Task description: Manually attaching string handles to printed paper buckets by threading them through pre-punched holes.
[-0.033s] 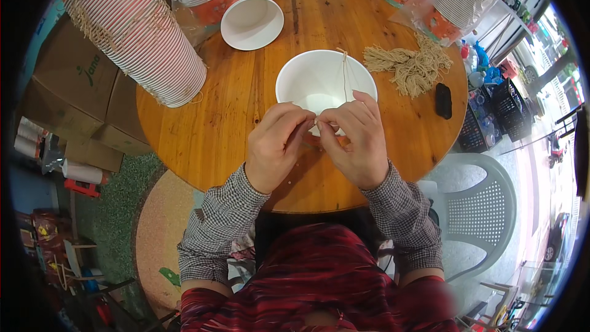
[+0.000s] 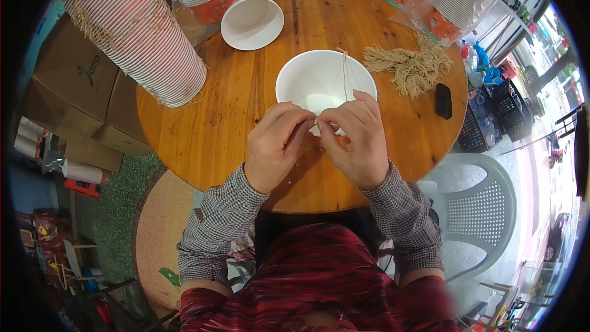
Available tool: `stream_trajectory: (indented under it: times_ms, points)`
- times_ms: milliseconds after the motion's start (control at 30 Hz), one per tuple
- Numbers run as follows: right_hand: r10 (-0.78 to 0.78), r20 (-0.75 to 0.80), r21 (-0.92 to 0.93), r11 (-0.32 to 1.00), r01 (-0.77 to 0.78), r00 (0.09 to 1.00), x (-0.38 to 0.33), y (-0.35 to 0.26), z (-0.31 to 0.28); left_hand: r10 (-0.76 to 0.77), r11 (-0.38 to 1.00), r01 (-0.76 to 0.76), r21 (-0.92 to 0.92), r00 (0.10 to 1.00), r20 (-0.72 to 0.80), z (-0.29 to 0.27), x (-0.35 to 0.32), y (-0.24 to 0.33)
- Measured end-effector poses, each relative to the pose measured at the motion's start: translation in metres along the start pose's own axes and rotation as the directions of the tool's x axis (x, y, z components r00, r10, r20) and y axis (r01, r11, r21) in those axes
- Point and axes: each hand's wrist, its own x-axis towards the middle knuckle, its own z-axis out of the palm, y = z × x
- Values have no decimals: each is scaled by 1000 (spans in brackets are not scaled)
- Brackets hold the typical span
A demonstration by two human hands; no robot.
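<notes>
While both hands (image 2: 319, 141) pinch its rim | white paper bowl (image 2: 307, 80): string (image 2: 345, 74) inside

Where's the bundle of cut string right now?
In the head view, the bundle of string lies on the round wooden table, right of the white bowl and left of a small black object.

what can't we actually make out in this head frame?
- Near rim of the white paper bowl, head view: hidden by the left hand and right hand.
- What the fingertips pinch there: covered, too small.
- Whether the string passes through the rim: too thin.
</notes>
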Motion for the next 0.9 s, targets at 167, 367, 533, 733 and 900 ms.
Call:
stream_trajectory:
  times_ms: [167, 367, 533, 733, 900]
  points:
    - [-8, 3, -21, 1000, 8, 1000, 3, 1, -3, -112, 977, 141, -157, 977, 181, -11, 10, -3]
    - [13, 32, 45, 999, -14, 999, 6, 3, 0, -203, 875, 363, -321, 876, 437, -30, 25, -9]
    - [82, 78, 182, 979, -95, 994, 9, 5, 2, -268, 799, 479, -363, 824, 499, -30, 27, -11]
    - [145, 9, 243, 959, -143, 989, 3, -1, 5, -370, 634, 586, -504, 803, 468, -25, 23, -6]
    - [35, -32, 218, 975, -27, 999, 5, -4, 1, -375, 652, 576, -492, 810, 451, -23, 19, -9]
